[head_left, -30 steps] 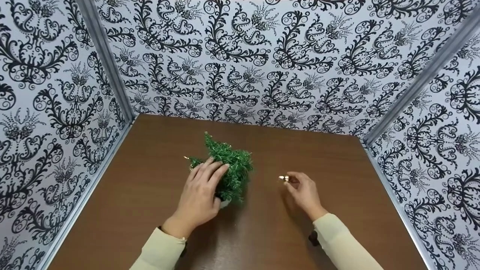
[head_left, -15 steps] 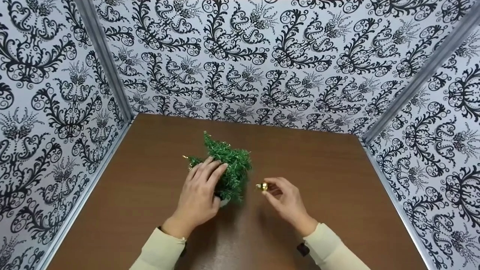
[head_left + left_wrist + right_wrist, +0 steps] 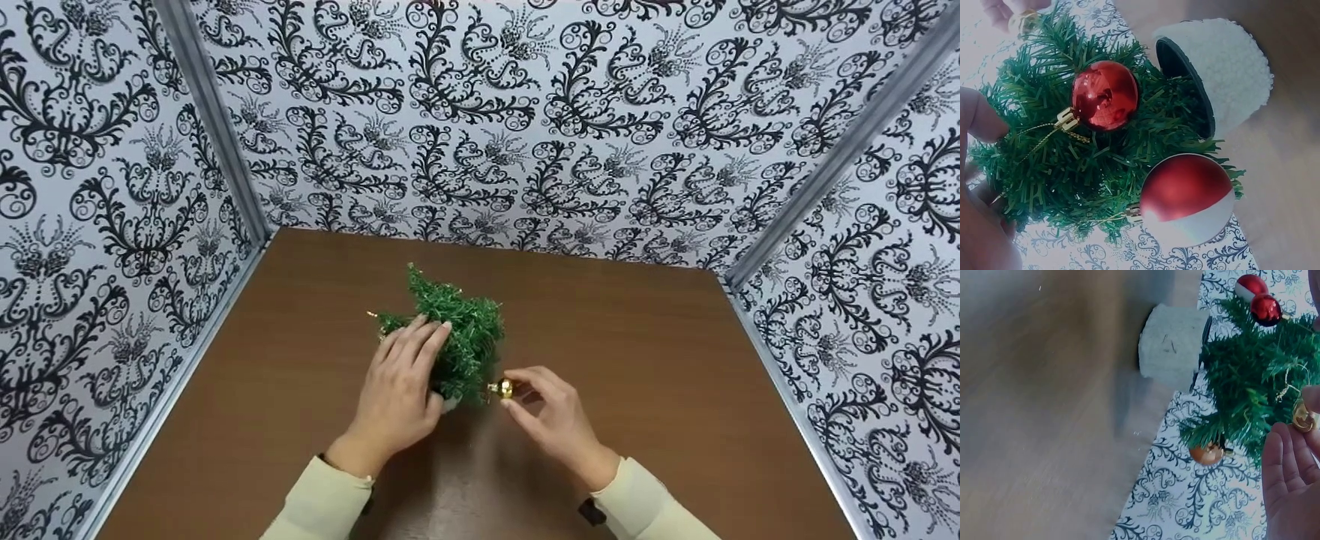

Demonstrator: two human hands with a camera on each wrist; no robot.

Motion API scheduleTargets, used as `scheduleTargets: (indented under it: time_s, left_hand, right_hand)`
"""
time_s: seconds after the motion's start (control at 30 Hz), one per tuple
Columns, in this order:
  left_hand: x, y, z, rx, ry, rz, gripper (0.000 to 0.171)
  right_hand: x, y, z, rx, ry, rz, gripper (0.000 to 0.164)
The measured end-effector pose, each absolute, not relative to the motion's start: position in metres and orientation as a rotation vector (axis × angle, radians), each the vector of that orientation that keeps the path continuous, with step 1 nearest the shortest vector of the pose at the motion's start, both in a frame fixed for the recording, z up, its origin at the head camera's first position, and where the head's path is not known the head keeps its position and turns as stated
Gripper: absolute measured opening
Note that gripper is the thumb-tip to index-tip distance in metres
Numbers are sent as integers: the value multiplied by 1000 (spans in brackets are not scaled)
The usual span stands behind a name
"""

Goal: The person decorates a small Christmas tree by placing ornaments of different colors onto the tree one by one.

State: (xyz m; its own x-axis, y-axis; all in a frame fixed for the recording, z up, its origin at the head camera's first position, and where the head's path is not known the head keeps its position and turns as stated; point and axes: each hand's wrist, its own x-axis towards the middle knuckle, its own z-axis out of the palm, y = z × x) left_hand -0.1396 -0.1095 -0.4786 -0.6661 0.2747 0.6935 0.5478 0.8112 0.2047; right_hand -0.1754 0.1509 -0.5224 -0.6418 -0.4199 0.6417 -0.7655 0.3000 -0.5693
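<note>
A small artificial Christmas tree stands on the table, its white fuzzy pot showing below the branches in the left wrist view. My left hand grips the tree from the left, thumb and fingers around its branches. Between the thumb and fingertips of my right hand is a small gold bauble, close to the tree's lower right side. Its gold string loop overlaps the branches in the right wrist view. A shiny red bauble and a red-and-white one hang on the tree.
An orange-gold bauble hangs from a low branch. The brown table meets white walls with black scroll patterns at the back and both sides. Grey metal strips run up the corners.
My right hand has moved left and slightly nearer to me with the gold bauble, from well right of the tree to beside its lower branches. The left hand keeps its grip in place.
</note>
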Motion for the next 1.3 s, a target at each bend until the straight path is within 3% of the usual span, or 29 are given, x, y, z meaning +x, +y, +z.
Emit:
scheduleTargets:
  time_s: [0.43, 0.53, 0.8, 1.07, 1.3]
  left_hand:
    - [-139, -108, -480, -660, -2281, -405, 89]
    - [-137, -107, -479, -702, -2254, -351, 78]
    - [-135, -100, -483, -781, -2107, -318, 21]
    - [-134, -94, -493, -791, -2136, -402, 31]
    - [-134, -91, -494, -775, -2084, -461, 14]
  right_hand:
    - [-170, 144, -518, 1046, -2261, 1319, 36]
    - [-169, 143, -518, 1046, -2271, 1334, 35]
    - [-167, 139, -516, 1062, -2233, 1337, 37]
    - [-152, 130, -492, 1118, -2180, 1377, 36]
    - [-146, 127, -482, 1127, -2178, 1428, 33]
